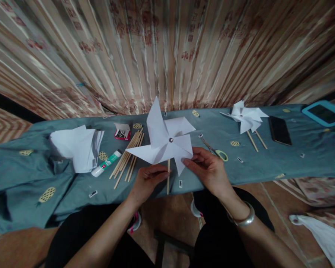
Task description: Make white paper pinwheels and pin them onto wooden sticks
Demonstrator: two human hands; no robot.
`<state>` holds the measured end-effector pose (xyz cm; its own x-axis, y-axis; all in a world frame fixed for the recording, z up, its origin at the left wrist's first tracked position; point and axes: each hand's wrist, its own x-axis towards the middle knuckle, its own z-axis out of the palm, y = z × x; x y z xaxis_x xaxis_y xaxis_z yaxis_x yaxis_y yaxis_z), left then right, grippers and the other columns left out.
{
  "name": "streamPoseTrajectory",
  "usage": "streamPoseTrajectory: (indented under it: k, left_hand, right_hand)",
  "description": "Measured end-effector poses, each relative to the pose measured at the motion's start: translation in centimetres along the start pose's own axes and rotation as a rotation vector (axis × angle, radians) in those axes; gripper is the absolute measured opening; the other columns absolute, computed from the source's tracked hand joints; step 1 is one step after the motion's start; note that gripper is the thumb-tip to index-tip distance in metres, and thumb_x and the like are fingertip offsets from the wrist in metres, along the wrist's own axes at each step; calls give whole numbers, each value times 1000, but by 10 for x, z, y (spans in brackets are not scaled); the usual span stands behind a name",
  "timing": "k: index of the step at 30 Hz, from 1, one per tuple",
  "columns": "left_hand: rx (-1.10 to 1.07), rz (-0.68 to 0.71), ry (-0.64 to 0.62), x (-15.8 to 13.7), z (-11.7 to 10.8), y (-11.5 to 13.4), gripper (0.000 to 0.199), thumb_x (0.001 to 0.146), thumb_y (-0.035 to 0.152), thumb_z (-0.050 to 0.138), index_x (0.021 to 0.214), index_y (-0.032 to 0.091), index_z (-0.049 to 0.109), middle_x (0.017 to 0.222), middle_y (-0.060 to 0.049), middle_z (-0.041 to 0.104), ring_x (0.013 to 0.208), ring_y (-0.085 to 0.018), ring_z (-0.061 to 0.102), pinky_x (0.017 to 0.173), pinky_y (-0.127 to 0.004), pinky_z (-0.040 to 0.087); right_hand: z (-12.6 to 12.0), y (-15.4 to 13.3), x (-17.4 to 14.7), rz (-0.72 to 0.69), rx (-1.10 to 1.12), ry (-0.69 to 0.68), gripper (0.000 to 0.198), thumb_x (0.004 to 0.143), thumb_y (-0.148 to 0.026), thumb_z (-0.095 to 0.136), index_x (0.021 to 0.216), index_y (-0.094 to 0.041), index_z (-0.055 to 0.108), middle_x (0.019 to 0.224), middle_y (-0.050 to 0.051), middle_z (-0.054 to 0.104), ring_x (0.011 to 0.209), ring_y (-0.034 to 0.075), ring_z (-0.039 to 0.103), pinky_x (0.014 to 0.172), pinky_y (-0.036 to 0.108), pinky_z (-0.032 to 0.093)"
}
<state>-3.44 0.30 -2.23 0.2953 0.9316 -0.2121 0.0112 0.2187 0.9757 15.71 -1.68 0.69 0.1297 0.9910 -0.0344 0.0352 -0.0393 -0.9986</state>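
Observation:
A white paper pinwheel (181, 143) with a silver pin at its centre is held up in front of me. Its thin wooden stick (168, 182) points down toward the table's front edge. My left hand (149, 180) pinches this stick below the blades. With thumb and fingers, my right hand (209, 167) grips a lower right blade of the pinwheel. Just left of the pinwheel, several loose wooden sticks (128, 158) lie in a bundle. Scissors (220, 154) with a pale green handle rest beyond my right hand.
A green-blue cloth (254, 163) covers the long table. On the left are stacked white papers (75, 149), a glue stick (106, 163) and a small open box of pins (122, 133). Finished pinwheels (247, 115), a dark phone (279, 130) and a blue-framed tablet (325, 112) lie right. A curtain (162, 52) hangs behind.

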Motion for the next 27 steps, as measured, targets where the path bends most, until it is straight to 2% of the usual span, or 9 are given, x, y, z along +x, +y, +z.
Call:
streamPoseTrajectory:
  k: [9, 12, 15, 18, 21, 22, 24, 27]
  left_hand:
    - [-40, 12, -25, 1, 1, 0, 18, 68, 34, 78, 72, 17, 77, 74, -4, 71, 72, -17, 62, 70, -26, 48]
    - [-51, 21, -31, 1, 0, 1, 19, 68, 36, 79, 72, 17, 77, 74, -4, 72, 74, -18, 63, 73, -27, 48]
    - [-55, 23, -23, 1, 0, 0, 21, 67, 37, 80, 71, 17, 77, 73, -3, 71, 75, -18, 63, 73, -26, 47]
    - [-32, 18, -7, 1, -1, -3, 20, 68, 36, 79, 72, 16, 76, 73, -2, 70, 74, -17, 61, 70, -26, 46]
    - [-21, 7, 3, 1, -1, -6, 19, 67, 34, 78, 73, 16, 76, 73, -2, 69, 72, -16, 60, 68, -25, 45]
    - [-20, 2, 0, 1, -1, -6, 18, 67, 34, 78, 73, 16, 76, 73, -2, 69, 72, -16, 60, 68, -25, 45]
    - [-15, -7, -12, 1, 0, -6, 18, 67, 34, 78, 72, 16, 76, 72, -2, 69, 72, -16, 59, 69, -25, 45]
    - [-8, -18, -40, 0, 1, -5, 18, 66, 34, 79, 72, 17, 76, 73, -2, 69, 72, -16, 60, 69, -25, 46]
  right_hand:
    - [17, 0, -9, 64, 84, -134, 31, 74, -47, 77, 91, -22, 68, 83, 3, 76, 76, 18, 71, 71, 31, 57]
    - [17, -4, -15, 35, -73, -218, 22, 81, -41, 73, 91, -22, 70, 84, 3, 76, 77, 17, 71, 70, 28, 55]
    - [11, -12, -19, -21, -240, -281, 15, 83, -37, 71, 87, -22, 72, 75, 0, 75, 68, 14, 69, 61, 25, 51]
    - [-2, -20, -16, -125, -257, -193, 17, 84, -36, 69, 76, -21, 69, 62, -2, 69, 56, 12, 63, 54, 24, 48]
    - [-17, -22, -7, -218, -234, 67, 12, 85, -32, 68, 79, -22, 69, 62, -2, 69, 56, 13, 63, 58, 26, 50]
    - [-22, -20, -3, -241, -239, 165, 8, 85, -31, 68, 85, -23, 70, 68, -1, 72, 62, 14, 65, 64, 28, 52]
    - [-29, -16, 5, -283, -257, 282, 17, 84, -30, 70, 101, -25, 70, 91, 2, 76, 81, 17, 69, 79, 33, 54]
    - [-35, -8, 14, -313, -258, 231, 32, 85, -29, 69, 116, -27, 65, 115, 5, 73, 101, 19, 67, 92, 38, 51]
